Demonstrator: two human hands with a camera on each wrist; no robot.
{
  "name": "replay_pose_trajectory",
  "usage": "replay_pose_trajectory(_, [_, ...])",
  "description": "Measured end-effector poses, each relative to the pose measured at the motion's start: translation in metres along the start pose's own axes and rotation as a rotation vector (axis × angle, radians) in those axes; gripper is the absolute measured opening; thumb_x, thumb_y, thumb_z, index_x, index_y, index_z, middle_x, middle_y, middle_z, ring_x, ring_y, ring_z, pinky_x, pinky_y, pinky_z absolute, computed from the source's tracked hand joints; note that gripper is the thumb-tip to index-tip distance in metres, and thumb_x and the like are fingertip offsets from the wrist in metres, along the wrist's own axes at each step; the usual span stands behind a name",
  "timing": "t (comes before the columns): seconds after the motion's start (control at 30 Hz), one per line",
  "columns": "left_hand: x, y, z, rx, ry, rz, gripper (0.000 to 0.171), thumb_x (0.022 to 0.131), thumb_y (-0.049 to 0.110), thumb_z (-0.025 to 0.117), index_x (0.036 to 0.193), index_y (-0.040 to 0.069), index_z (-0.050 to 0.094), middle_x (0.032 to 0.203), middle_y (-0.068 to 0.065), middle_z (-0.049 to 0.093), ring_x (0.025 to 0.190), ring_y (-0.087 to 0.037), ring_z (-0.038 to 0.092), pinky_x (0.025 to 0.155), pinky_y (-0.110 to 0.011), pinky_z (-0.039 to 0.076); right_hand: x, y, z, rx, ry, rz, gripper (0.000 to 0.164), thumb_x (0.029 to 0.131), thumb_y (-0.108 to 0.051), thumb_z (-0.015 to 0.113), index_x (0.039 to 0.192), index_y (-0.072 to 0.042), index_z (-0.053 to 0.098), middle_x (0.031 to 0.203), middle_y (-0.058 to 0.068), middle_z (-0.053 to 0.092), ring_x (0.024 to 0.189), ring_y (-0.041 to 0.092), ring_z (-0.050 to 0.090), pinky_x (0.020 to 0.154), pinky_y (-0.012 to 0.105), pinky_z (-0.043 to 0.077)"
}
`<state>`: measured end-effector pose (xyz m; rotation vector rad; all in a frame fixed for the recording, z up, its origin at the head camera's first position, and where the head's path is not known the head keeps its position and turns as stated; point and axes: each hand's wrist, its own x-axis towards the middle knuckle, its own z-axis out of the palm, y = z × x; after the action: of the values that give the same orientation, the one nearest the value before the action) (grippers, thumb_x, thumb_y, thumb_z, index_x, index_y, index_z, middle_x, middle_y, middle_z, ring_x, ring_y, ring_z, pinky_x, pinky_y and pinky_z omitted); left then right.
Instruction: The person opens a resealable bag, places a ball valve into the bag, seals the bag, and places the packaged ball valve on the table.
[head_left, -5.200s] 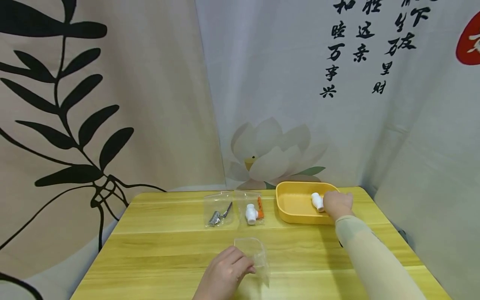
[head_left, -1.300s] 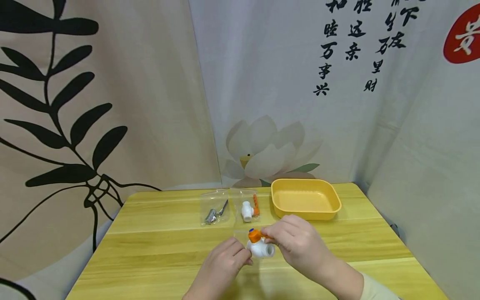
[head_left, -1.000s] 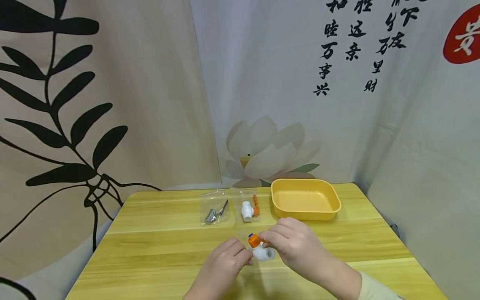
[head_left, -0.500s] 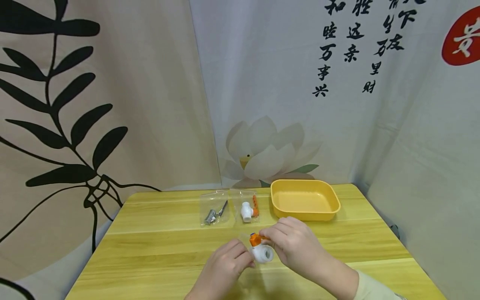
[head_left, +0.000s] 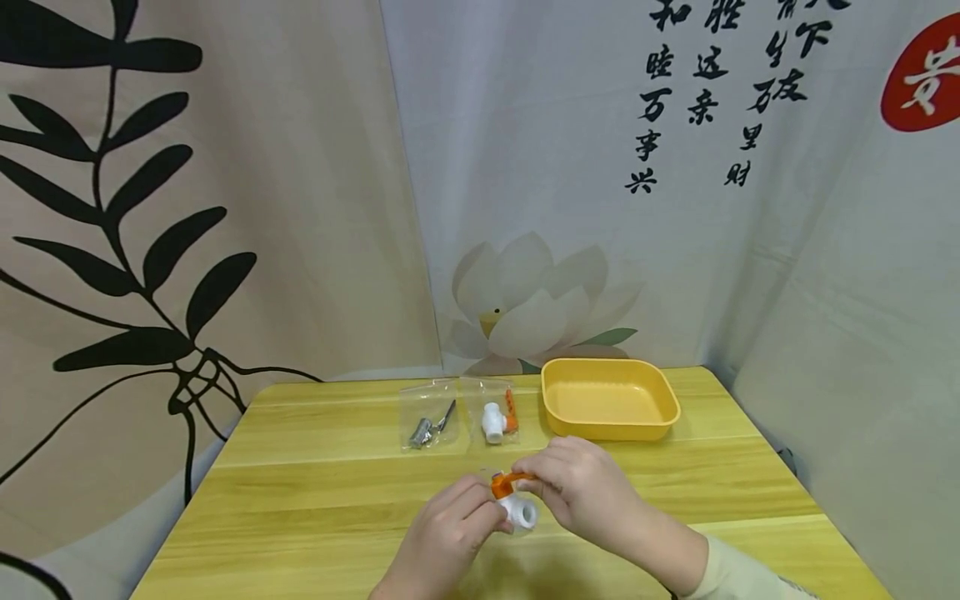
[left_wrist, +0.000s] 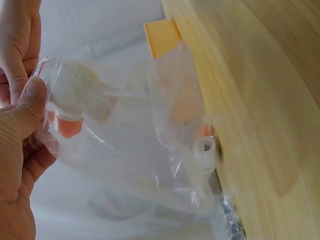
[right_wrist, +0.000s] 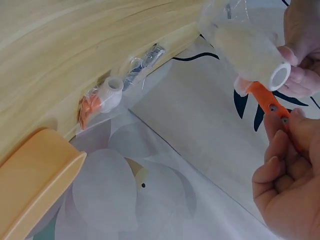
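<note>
A white plastic ball valve (head_left: 522, 512) with an orange handle (right_wrist: 265, 97) is held up over the near middle of the table. My right hand (head_left: 588, 500) pinches the end of that handle between thumb and fingers. In the left wrist view most of the valve shows through a clear zip bag (left_wrist: 135, 150), inside its mouth, while the handle reaches out. My left hand (head_left: 453, 525) pinches the bag's edge beside the red zip line. The bag hangs from there, its far end hard to see in the head view.
Two flat clear bags lie toward the back of the wooden table (head_left: 360, 517): one with metal parts (head_left: 423, 432), one with another white and orange valve (head_left: 495, 422). Right of them is a yellow tray (head_left: 611, 400). A printed curtain (head_left: 570, 167) hangs behind the table.
My right hand has brought the valve from the tray to the bag in my left hand. Over the last second the valve has shifted left and turned, closer to my left fingers.
</note>
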<state>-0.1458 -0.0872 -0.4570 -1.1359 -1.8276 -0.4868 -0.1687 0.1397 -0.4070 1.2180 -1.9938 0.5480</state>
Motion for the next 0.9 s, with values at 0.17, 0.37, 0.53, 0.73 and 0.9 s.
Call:
replay_pose_trajectory(0.17, [0.0, -0.001, 0.0, -0.001, 0.016, 0.006, 0.022, 0.097, 0.029, 0.072, 0.082, 0.013, 0.067, 0.085, 0.007, 0.068, 0.085, -0.009, 0.067, 0.083, -0.014, 0.059, -0.002, 0.0, 0.004, 0.045, -0.008, 0.022, 0.025, 0.077, -0.013, 0.092, 0.099, -0.015, 0.08, 0.089, -0.009, 0.078, 0.071, 0.003, 0.063, 0.065, 0.011, 0.048])
replay_pose_trajectory(0.37, [0.001, -0.001, 0.001, -0.001, 0.042, 0.018, 0.025, 0.098, 0.032, 0.069, 0.081, 0.013, 0.068, 0.083, 0.007, 0.068, 0.083, -0.007, 0.066, 0.082, -0.012, 0.057, -0.005, -0.005, 0.011, 0.001, -0.046, 0.009, 0.017, 0.082, -0.018, 0.09, 0.096, -0.018, 0.081, 0.088, -0.012, 0.079, 0.072, 0.002, 0.066, 0.066, 0.012, 0.05])
replay_pose_trajectory(0.53, [0.002, 0.0, 0.002, -0.002, 0.057, 0.012, 0.028, 0.102, 0.032, 0.066, 0.082, 0.013, 0.069, 0.082, 0.006, 0.068, 0.081, -0.007, 0.065, 0.08, -0.011, 0.056, -0.005, -0.006, 0.015, -0.027, -0.045, -0.005, 0.016, 0.081, -0.022, 0.092, 0.094, -0.019, 0.082, 0.084, -0.013, 0.079, 0.069, 0.001, 0.063, 0.064, 0.013, 0.048])
replay_pose_trajectory(0.73, [0.001, 0.001, 0.002, 0.007, 0.055, 0.002, 0.036, 0.109, 0.033, 0.057, 0.082, 0.013, 0.069, 0.081, 0.007, 0.067, 0.079, -0.006, 0.064, 0.079, -0.009, 0.055, -0.004, -0.008, 0.016, -0.093, -0.072, -0.033, 0.015, 0.082, -0.027, 0.091, 0.092, -0.021, 0.082, 0.079, -0.014, 0.077, 0.065, 0.002, 0.058, 0.062, 0.013, 0.044])
replay_pose_trajectory(0.9, [-0.002, 0.001, 0.004, 0.022, 0.032, -0.004, 0.036, 0.109, 0.033, 0.056, 0.082, 0.013, 0.067, 0.082, 0.007, 0.067, 0.082, -0.006, 0.065, 0.081, -0.01, 0.056, -0.002, -0.007, 0.018, -0.183, -0.11, -0.059, 0.016, 0.078, -0.029, 0.094, 0.085, -0.024, 0.08, 0.075, -0.019, 0.074, 0.067, 0.004, 0.049, 0.062, 0.013, 0.038])
